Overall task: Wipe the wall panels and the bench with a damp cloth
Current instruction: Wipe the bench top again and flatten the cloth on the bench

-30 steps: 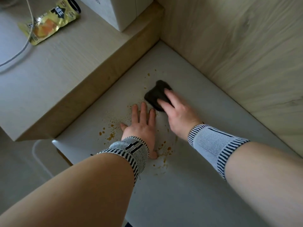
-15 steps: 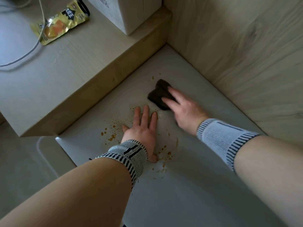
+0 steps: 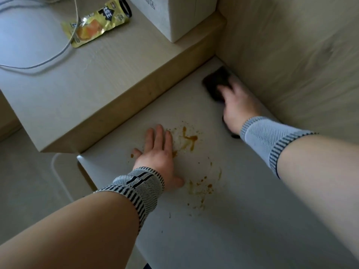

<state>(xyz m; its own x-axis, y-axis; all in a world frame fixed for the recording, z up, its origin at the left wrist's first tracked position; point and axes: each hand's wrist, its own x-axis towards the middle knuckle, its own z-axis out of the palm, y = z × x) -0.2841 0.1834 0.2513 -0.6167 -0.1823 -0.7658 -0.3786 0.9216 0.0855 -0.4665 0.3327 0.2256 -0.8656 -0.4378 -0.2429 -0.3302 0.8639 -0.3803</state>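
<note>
Cloth slid cornerward under right hand.

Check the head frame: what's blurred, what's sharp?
Head view: right hand and dark cloth are motion-smeared in the corner, and the wall panel grain is soft; left hand, orange stains and snack packet stay fairly crisp. Dim, soft light, no glare.

Grey knit wristbands w/ black-striped edges, both wrists.
</note>
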